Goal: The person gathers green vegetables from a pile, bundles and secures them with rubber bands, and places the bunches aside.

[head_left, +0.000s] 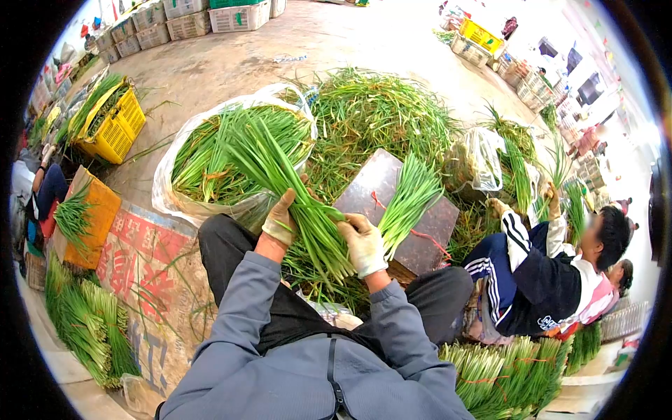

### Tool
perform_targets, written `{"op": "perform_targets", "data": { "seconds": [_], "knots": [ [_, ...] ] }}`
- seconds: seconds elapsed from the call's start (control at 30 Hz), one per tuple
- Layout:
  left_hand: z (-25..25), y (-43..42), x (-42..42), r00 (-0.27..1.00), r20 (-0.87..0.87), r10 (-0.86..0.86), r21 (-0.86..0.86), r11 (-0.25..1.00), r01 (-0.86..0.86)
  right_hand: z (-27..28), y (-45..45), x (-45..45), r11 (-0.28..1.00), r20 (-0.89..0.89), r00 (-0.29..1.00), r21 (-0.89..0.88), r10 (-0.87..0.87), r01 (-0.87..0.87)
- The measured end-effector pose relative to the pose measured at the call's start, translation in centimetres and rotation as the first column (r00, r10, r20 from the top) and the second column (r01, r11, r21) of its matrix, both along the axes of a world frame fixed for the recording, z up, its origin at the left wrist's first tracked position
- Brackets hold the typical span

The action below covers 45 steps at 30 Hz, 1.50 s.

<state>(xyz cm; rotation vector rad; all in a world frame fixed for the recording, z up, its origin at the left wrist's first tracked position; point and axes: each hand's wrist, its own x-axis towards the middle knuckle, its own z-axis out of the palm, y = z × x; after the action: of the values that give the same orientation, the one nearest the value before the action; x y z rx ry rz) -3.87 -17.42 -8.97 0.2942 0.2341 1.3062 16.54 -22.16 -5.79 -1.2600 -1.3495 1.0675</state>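
Observation:
In front of my lap I hold a loose bunch of green garlic chives point(302, 213), its leaf tips slanting up and to the left. My gloved left hand point(281, 220) is wrapped around the bunch from the left. On the right side, my gloved right hand point(362, 243) is closed on stalks near the lower part of the bunch. Just beyond it, a smaller bunch of chives point(409, 203) lies on a dark flat-topped block point(367, 180), with red ties point(432, 242) beside it. More loose chives lie beneath my hands.
A white plastic bag point(162, 183) full of chives and a large loose heap point(381, 115) lie ahead. Yellow crate point(120, 126) stands left. Tied bundles lie at left point(91, 325) and right point(511, 371). A co-worker point(539, 280) sits close on my right; another person point(52, 185) is at far left.

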Motion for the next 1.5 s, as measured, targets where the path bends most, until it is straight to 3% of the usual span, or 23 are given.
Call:
{"op": "perform_targets", "data": {
  "seconds": [0.07,0.2,0.27,0.33,0.43,0.5,0.6,0.7,0.8,0.87,0.9,0.93,1.0,1.03,1.07,1.1,1.13,1.2,1.27,1.33,1.37,1.47,1.5],
  "knots": [
    [-1.0,0.3,-0.3,0.999,-0.032,0.017,-0.015,1.000,-0.017,0.1,-0.1,0.8,0.994,-0.097,0.995,-0.109,0.011,-0.021],
    [0.8,-0.5,0.4,0.998,0.054,-0.021,-0.013,1.000,0.021,0.3,-0.7,0.2,0.993,-0.150,0.988,-0.103,0.046,-0.062],
    [1.4,-0.8,0.8,0.997,0.047,-0.064,0.026,0.998,0.062,1.9,-1.4,-0.8,0.990,0.181,0.975,-0.081,0.129,-0.116],
    [1.5,-1.0,1.0,0.996,0.022,-0.086,0.024,0.996,0.086,2.1,-1.6,-1.6,0.979,0.357,0.913,-0.043,0.200,-0.198],
    [1.5,-1.2,0.5,0.986,-0.125,-0.113,0.040,0.992,0.119,1.7,-1.5,-1.6,0.956,0.396,0.871,-0.124,0.292,-0.265],
    [0.6,-0.9,0.0,0.991,-0.104,-0.083,0.033,0.996,0.086,1.3,-1.7,-0.6,0.885,-0.098,0.905,-0.191,0.414,-0.425],
    [-1.1,0.0,-1.3,0.997,-0.075,-0.021,0.028,0.999,0.023,0.7,-2.8,0.9,0.914,-0.245,0.888,-0.013,0.390,-0.405],
    [0.1,-0.1,-1.1,0.983,-0.137,0.118,-0.062,0.990,-0.128,0.5,-3.7,0.8,0.950,-0.387,0.871,0.049,0.302,-0.308],
    [0.2,-0.8,-0.7,0.986,-0.132,0.103,-0.053,0.992,-0.111,1.4,-3.9,0.8,0.932,-0.473,0.821,-0.002,0.319,-0.363],
    [0.2,-1.1,0.1,0.984,-0.131,0.123,-0.033,0.991,-0.128,3.1,-3.0,0.4,0.911,-0.105,0.921,-0.144,0.375,-0.387],
    [0.6,-1.7,-0.2,0.992,-0.051,-0.116,-0.053,0.992,0.113,3.3,-2.4,-0.5,0.918,0.004,0.921,-0.091,0.388,-0.386],
    [-0.3,-1.4,0.1,0.990,-0.042,-0.137,-0.115,0.985,0.131,3.7,-2.0,-1.0,0.907,0.140,0.900,-0.156,0.412,-0.390],
    [-3.1,-0.7,0.9,0.967,-0.254,0.007,-0.092,0.995,-0.031,2.1,-0.4,-2.4,0.918,0.208,0.901,-0.201,0.381,-0.342],
    [-2.6,-1.1,2.0,0.939,-0.329,0.102,-0.024,0.993,-0.116,2.4,0.0,-2.7,0.910,0.124,0.919,-0.238,0.375,-0.339],
    [-2.0,-1.6,2.0,0.945,-0.321,-0.058,-0.017,0.998,0.056,2.8,0.2,-3.0,0.895,0.031,0.927,-0.272,0.375,-0.353],
    [-1.0,-2.4,2.5,0.934,-0.351,-0.073,-0.028,0.997,0.067,2.6,0.7,-3.1,0.897,-0.004,0.927,-0.250,0.375,-0.364],
    [-0.6,-2.0,3.0,0.962,-0.193,-0.194,0.065,0.976,0.210,2.7,1.0,-3.1,0.911,-0.014,0.940,-0.241,0.341,-0.334],
    [0.8,-3.7,4.0,0.949,-0.314,0.033,0.009,0.999,-0.031,2.6,1.2,-3.0,0.920,-0.115,0.947,-0.228,0.299,-0.319],
    [0.0,-2.7,3.3,0.963,-0.261,-0.072,-0.064,0.996,0.057,2.3,1.9,-2.3,0.913,-0.122,0.951,-0.270,0.284,-0.307],
    [-0.8,-2.0,2.0,0.842,-0.457,-0.287,0.030,0.941,0.337,1.7,1.9,-1.8,0.849,-0.336,0.905,-0.368,0.259,-0.380],
    [-1.8,-1.0,3.0,0.868,-0.375,-0.327,0.010,0.934,0.357,1.0,2.0,-1.6,0.855,-0.306,0.920,-0.380,0.244,-0.353],
    [1.0,-2.9,2.9,0.928,-0.341,-0.152,-0.227,0.971,0.076,2.8,0.3,0.9,0.896,-0.432,0.898,-0.359,0.087,-0.259],
    [-0.6,-2.1,1.8,0.936,-0.346,-0.064,-0.232,0.972,-0.020,2.4,-0.5,2.7,0.871,-0.616,0.780,-0.320,0.108,-0.374]
  ]
}}
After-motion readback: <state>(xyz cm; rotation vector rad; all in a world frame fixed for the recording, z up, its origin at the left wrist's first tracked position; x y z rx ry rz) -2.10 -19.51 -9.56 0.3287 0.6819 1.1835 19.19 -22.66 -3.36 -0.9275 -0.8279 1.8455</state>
